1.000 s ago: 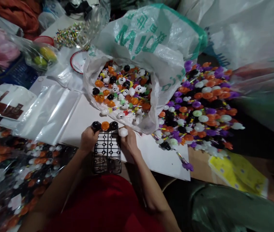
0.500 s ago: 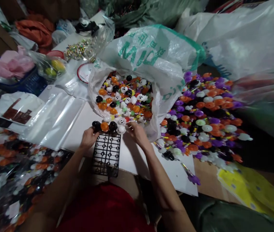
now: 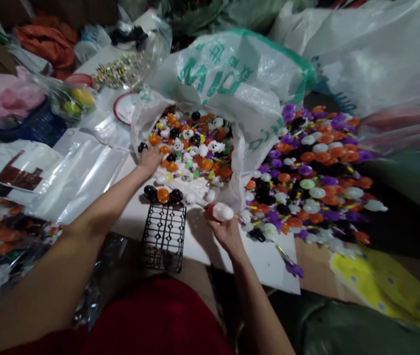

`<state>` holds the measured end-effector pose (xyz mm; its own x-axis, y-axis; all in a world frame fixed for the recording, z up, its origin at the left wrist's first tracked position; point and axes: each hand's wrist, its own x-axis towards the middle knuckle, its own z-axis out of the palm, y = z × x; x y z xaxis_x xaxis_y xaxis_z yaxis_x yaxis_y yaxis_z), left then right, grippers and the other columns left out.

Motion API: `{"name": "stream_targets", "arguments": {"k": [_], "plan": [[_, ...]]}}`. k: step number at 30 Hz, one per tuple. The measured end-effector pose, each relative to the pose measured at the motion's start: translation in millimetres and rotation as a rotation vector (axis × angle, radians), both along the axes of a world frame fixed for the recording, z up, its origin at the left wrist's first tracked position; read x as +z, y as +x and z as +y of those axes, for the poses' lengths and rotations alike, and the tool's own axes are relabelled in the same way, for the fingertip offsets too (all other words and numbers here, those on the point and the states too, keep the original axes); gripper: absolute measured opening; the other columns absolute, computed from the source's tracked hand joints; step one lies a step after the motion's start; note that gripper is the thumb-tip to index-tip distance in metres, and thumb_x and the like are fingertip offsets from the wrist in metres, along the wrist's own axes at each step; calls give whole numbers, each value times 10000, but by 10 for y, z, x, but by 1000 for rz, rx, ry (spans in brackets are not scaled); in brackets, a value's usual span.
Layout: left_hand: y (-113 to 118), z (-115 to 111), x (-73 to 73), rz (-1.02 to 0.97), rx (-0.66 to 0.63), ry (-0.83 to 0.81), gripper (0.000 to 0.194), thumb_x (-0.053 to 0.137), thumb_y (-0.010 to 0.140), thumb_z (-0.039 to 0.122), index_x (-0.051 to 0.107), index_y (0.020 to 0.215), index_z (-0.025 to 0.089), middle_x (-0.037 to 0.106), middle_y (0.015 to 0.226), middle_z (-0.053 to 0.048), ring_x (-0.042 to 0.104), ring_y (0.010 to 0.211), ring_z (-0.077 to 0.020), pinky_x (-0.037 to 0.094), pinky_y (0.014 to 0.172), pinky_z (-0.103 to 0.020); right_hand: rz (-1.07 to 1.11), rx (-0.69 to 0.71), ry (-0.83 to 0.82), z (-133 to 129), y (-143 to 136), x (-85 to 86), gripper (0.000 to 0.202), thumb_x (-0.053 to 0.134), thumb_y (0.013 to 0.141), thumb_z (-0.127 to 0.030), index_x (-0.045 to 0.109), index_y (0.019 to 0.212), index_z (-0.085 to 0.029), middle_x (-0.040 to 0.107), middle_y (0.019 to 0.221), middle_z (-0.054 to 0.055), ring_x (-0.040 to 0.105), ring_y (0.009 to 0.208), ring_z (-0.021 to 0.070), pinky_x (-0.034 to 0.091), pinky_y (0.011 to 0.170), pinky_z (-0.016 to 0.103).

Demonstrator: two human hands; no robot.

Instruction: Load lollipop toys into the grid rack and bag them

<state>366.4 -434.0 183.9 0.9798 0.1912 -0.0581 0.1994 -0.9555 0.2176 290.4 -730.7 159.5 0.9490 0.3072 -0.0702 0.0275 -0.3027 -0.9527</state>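
My left hand (image 3: pixel 151 160) reaches into the left part of a white plastic bag (image 3: pixel 237 180) full of small novelty heads in orange, black, white and green. Its fingers are blurred among the heads, beside a black one (image 3: pixel 142 147). Over the table, to the right, my right hand (image 3: pixel 227 234) is closed on a white ghost-like head (image 3: pixel 222 212) with a red part at its left end. Between my arms lies a black plastic grid rack (image 3: pixel 164 231). Along its far edge sit two black heads and an orange head (image 3: pixel 163 195), with a white one (image 3: pixel 190 198) beside them.
A heap of purple, orange and white-headed sticks (image 3: pixel 306 185) spreads at right, with one purple-headed stick (image 3: pixel 294 268) apart. Clear plastic sleeves (image 3: pixel 80 177) lie at left. Behind them are a blue basket (image 3: pixel 24 129) and a red-rimmed dish (image 3: pixel 119 118). Bagged pieces fill the lower left.
My left hand has moved from the rack's far corner up into the bag. My right hand has drawn back rightward, and a white and red piece now shows in it.
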Motion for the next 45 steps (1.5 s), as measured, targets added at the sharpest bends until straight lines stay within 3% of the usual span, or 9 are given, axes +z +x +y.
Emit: {"name": "stream_targets", "arguments": {"k": [7, 12, 16, 21, 25, 32, 35, 39, 45], "plan": [[-1121, 462, 373, -72, 284, -156, 486, 642, 786, 488, 659, 1132, 147, 704, 929, -76, 629, 855, -235, 485, 788, -331, 86, 67, 88, 482, -654, -77, 208, 637, 720, -376, 605, 845, -213, 689, 821, 38, 626, 735, 186, 524, 700, 296], [-1887, 681, 133, 267, 364, -567, 392, 684, 695, 577, 659, 617, 194, 580, 505, -23, 478, 459, -146, 337, 451, -260, 12, 105, 10, 888, -649, -261, 201, 561, 754, -314, 613, 924, -219, 725, 908, 52, 658, 822, 214, 521, 780, 332], [-1878, 555, -155, 132, 435, -376, 409, 722, 655, 601, 634, 612, 204, 578, 528, -35, 518, 496, -180, 359, 483, -282, -156, 185, -134, 991, -635, -388, 253, 490, 763, -213, 596, 992, -202, 714, 927, 70, 657, 843, 224, 507, 791, 325], [-1935, 210, -369, -73, 520, -216, 530, 713, 722, 513, 604, 1102, 160, 683, 849, -102, 663, 868, -286, 497, 758, -354, -260, 346, -416, 1085, -547, -306, 366, 461, 762, -125, 579, 1106, -171, 687, 990, 115, 649, 875, 249, 503, 785, 328], [-1962, 114, -460, 4, 458, -200, 219, 627, 772, 313, 585, 938, 177, 675, 845, -118, 660, 937, -314, 497, 833, -393, -269, 398, -532, 1266, -462, -261, 434, 479, 801, -116, 558, 1228, -115, 674, 1100, 174, 637, 932, 269, 504, 819, 354], [-2154, -2, -381, -332, 627, -1006, 440, 717, 662, 362, 582, 1025, 152, 696, 812, -36, 687, 732, -196, 572, 748, -341, -317, 564, -339, 555, -381, -111, 251, 481, 905, -145, 658, 1080, -168, 712, 1001, 89, 640, 880, 195, 486, 797, 283], [-2203, -259, -389, -442, 667, -1151, 479, 785, 590, 366, 615, 977, 142, 721, 893, -62, 702, 791, -199, 583, 802, -343, -352, 451, -621, 233, 1, 39, 261, 451, 891, -84, 686, 967, -167, 711, 918, 83, 627, 813, 194, 452, 733, 272], [-2079, -548, -518, -450, 560, -1091, 315, 745, 608, 343, 636, 845, 168, 724, 857, -52, 685, 811, -188, 560, 793, -291, -550, 239, -951, 521, 736, 166, 304, 427, 914, -93, 637, 1129, -132, 628, 1183, 173, 584, 1018, 264, 443, 768, 317], [-2129, -577, -716, -387, 413, -752, 220, 623, 718, 309, 654, 905, 196, 720, 794, -28, 654, 720, -176, 508, 688, -264, -535, 138, -784, 586, 793, 242, 233, 451, 897, -149, 614, 1061, -115, 638, 1049, 162, 578, 965, 261, 463, 785, 353]]}}
